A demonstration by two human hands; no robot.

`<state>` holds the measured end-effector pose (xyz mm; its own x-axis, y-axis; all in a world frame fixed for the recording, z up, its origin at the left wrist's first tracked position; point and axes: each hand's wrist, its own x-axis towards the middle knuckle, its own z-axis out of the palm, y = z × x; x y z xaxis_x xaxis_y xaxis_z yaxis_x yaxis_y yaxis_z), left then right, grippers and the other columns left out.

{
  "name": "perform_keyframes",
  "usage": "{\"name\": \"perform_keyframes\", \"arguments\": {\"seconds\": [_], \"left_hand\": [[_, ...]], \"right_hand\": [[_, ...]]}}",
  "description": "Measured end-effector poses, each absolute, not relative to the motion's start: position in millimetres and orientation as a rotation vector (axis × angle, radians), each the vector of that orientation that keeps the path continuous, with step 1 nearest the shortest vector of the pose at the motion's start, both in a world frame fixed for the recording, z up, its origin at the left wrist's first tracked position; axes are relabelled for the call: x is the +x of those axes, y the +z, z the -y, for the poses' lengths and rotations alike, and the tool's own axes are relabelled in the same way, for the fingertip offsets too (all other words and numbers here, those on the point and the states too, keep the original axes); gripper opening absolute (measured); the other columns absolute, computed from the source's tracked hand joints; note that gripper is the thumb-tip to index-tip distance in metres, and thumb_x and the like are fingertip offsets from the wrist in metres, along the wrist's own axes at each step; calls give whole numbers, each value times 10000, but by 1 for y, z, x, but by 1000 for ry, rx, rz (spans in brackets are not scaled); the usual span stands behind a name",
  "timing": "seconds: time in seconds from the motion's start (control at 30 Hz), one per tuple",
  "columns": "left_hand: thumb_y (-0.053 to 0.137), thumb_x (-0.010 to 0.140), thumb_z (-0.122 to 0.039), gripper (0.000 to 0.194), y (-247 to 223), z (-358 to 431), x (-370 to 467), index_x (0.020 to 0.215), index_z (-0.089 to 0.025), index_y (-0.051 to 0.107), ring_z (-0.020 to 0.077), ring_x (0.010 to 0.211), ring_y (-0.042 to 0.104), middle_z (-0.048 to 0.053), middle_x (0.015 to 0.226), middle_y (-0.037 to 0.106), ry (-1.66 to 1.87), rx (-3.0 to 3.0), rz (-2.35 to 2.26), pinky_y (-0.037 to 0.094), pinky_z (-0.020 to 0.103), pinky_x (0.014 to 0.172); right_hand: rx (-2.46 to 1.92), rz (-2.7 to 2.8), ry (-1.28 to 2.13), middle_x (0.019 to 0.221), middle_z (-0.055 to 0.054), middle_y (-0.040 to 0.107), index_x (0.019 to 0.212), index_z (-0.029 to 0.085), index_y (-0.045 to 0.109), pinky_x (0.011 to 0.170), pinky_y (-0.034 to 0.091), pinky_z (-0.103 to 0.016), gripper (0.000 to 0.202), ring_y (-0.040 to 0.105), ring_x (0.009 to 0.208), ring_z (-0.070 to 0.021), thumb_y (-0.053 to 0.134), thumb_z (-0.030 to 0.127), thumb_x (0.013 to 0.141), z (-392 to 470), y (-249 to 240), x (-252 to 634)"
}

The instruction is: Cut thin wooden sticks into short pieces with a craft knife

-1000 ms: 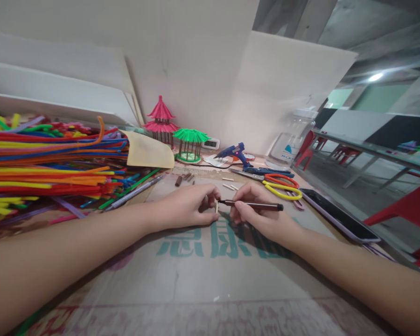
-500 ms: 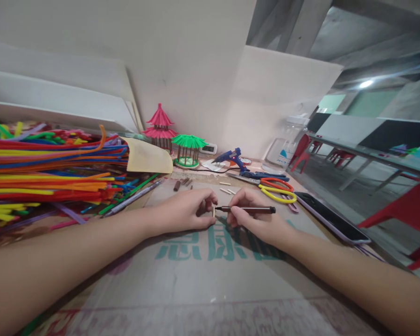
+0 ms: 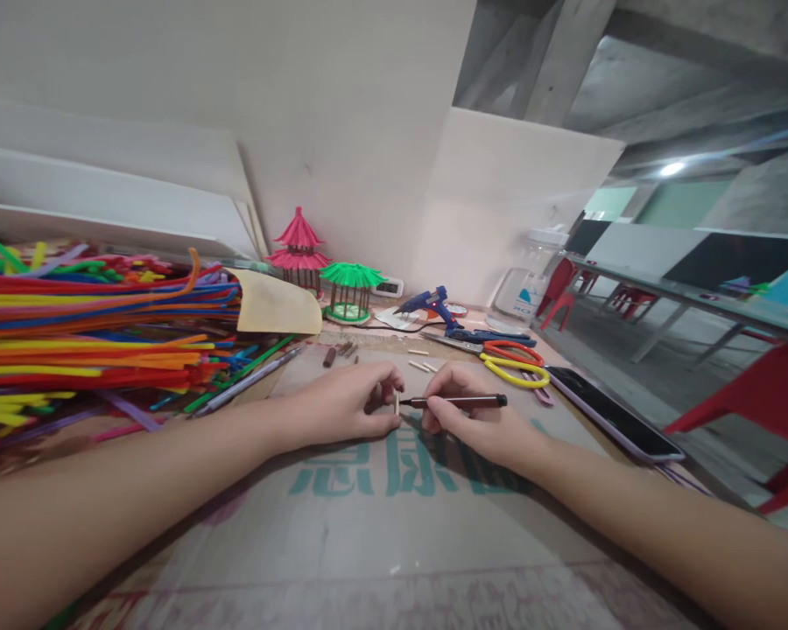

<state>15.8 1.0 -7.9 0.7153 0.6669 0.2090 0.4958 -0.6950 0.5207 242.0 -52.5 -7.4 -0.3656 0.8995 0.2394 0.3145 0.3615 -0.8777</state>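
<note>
In the head view, both forearms slant inward toward twelve o'clock. The left hand (image 3: 371,398) pinches a short, slim, pale stick (image 3: 397,402) nearly upright, just six o'clock of centre. At three o'clock from it, the right hand (image 3: 466,416) grips a brown pen (image 3: 476,402), tip at the stick. Large green characters (image 3: 412,462) lie at six o'clock; the bottle (image 3: 516,302), toward two, bears blurred blue lettering.

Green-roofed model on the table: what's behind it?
Behind the green-roofed model, a pink-roofed model stands to the left, and part of a white-edged device shows at right. Its covered left part can't be seen.
</note>
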Motion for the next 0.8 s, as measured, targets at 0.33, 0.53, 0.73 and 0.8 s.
{"name": "perform_keyframes", "arguments": {"seconds": [0.33, 0.53, 0.73, 0.8], "left_hand": [[645, 796, -317, 239, -8, -1, 16, 999, -204, 590, 160, 714, 578, -17, 778, 613, 555, 2511, -897, 417, 252, 617], [658, 803, -356, 252, -10, -2, 16, 994, -206, 590, 161, 710, 580, -16, 780, 614, 549, 2495, -891, 418, 252, 610], [645, 789, -314, 227, -8, -1, 16, 977, -204, 584, 161, 718, 580, -14, 793, 617, 545, 2511, -900, 419, 254, 622], [642, 793, -315, 229, -7, 0, 17, 984, -202, 586, 162, 722, 580, -12, 799, 620, 533, 2507, -906, 419, 256, 624]], "right_hand": [[-1064, 1883, 998, 686, 5, 664, 887, 217, 530, 570, 481, -246, 189, 643, 624, -145, 656, 358, 886, 52, -8, 243], [-1049, 1897, 978, 685, 2, 668, 885, 218, 529, 549, 464, -234, 176, 634, 615, -138, 640, 353, 903, 52, -8, 243], [-1071, 1899, 1004, 685, -1, 669, 882, 214, 532, 554, 468, -235, 145, 630, 618, -139, 636, 314, 893, 52, -8, 243], [-1060, 1905, 1002, 697, -5, 670, 889, 212, 538, 569, 473, -242, 138, 632, 631, -141, 634, 311, 900, 52, -8, 243]]}}
